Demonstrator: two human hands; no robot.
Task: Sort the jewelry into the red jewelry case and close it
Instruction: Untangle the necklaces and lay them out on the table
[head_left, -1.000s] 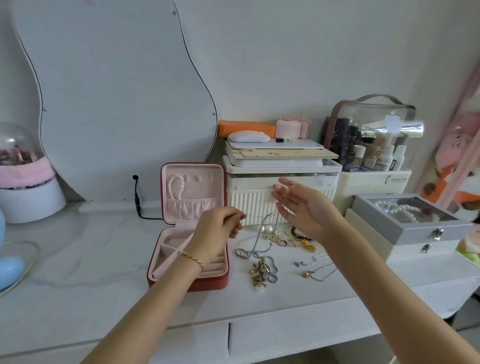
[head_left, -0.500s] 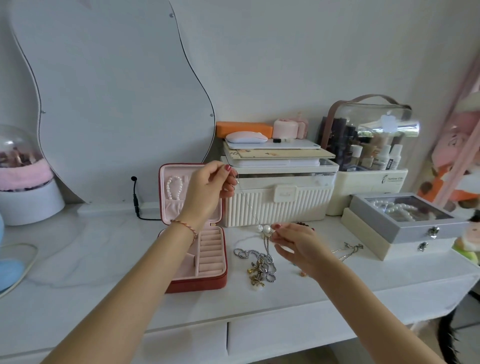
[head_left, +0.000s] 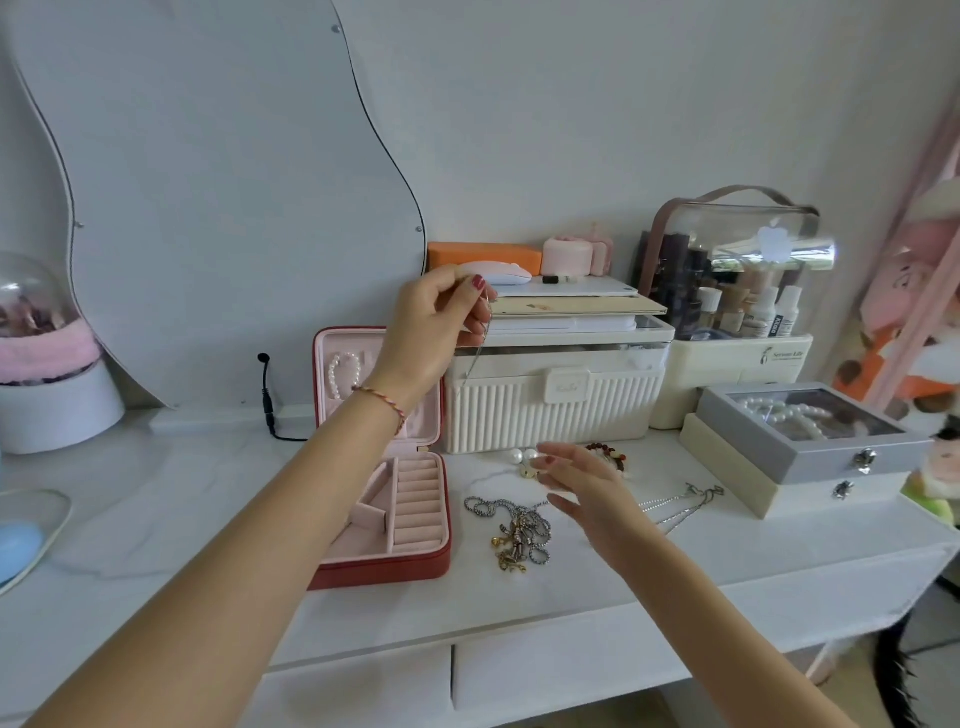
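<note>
Pinching a thin silver chain (head_left: 480, 343) up high, your left hand (head_left: 436, 327) has it dangling in front of the open red jewelry case (head_left: 384, 467) on the bench (head_left: 156, 519). Your right hand (head_left: 582, 483) hovers with fingers spread loose over the jewelry pile (head_left: 514, 530), holding nothing.

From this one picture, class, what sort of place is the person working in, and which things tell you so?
Most likely a bedroom dressing table: a wavy-edged wall mirror, a clear cosmetics bag of bottles, and an open red jewelry case.
</note>
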